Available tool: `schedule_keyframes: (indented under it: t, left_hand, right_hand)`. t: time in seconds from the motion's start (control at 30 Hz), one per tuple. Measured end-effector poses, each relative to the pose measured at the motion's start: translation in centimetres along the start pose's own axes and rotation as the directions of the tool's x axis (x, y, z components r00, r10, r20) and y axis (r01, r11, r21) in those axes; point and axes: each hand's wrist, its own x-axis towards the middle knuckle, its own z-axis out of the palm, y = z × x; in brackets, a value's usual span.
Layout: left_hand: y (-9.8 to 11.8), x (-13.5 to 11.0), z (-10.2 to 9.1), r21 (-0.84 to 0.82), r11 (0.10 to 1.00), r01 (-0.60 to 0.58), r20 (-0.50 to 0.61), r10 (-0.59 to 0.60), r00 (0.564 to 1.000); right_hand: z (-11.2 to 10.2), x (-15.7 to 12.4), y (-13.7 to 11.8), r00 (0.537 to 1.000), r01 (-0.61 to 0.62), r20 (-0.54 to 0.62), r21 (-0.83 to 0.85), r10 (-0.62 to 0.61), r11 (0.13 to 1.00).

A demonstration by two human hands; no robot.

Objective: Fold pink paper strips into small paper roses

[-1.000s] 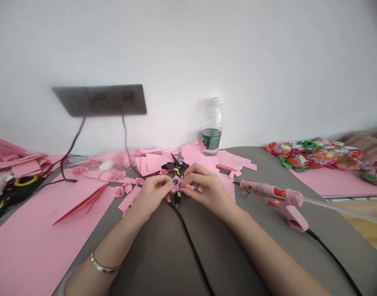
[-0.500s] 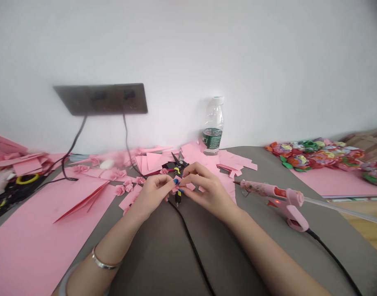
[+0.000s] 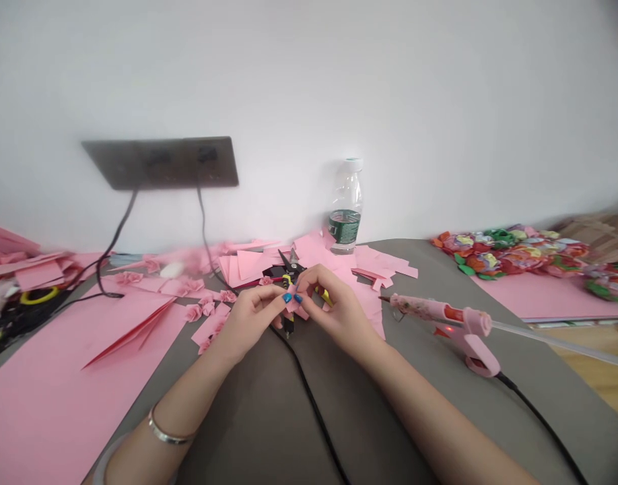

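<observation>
On my feed, the left hand and right hand sit low in the middle of the frame, their fingertips closed together on a small folded pink paper piece, pinching it between them. Just beyond it, partly under the hands, lie black-and-yellow shears on loose pink offcuts. Small paper roses lie left of the hands on the grey bench, and a pink glue gun rests to the right. A water bottle stands against the wall at top centre, and a black cable crosses the bench below the hands.
</observation>
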Motion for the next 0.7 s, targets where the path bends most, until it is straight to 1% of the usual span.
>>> schedule_keyframes:
  t: [0.1,0.2,0.27,0.33,0.43,0.5,0.7]
  left_hand:
    - [-0.16,0.00,-0.07,-0.005,1.000,-0.016,0.021,0.016,1.000]
    - [-0.36,0.03,-0.15,0.021,1.000,-0.021,0.012,0.021,1.000]
    - [-0.36,0.05,-0.17,0.033,0.999,-0.021,-0.008,0.022,1.000]
    - [-0.23,0.05,-0.18,0.036,0.999,-0.023,-0.030,0.025,0.999]
    - [0.07,0.05,-0.17,0.036,0.999,-0.032,-0.044,0.033,0.998]
    - [0.18,0.07,-0.14,0.036,0.998,-0.045,-0.042,0.046,0.998]
    - [-0.09,0.12,-0.10,0.018,0.998,-0.055,-0.006,0.055,0.998]
  right_hand:
    - [0.16,-0.02,0.00,0.997,-0.079,-0.012,0.047,0.080,0.996]
    - [0.28,-0.03,0.09,0.986,-0.163,-0.018,0.124,0.167,0.979]
    - [0.27,0.02,0.15,0.973,-0.228,0.006,0.207,0.231,0.951]
    - [0.17,0.09,0.21,0.958,-0.285,0.057,0.275,0.280,0.918]
    - [0.01,0.18,0.27,0.936,-0.351,0.143,0.320,0.321,0.880]
    - [-0.03,0.20,0.31,0.923,-0.383,0.179,0.327,0.341,0.864]
    - [-0.13,0.25,0.44,0.905,-0.422,0.224,0.358,0.362,0.833]
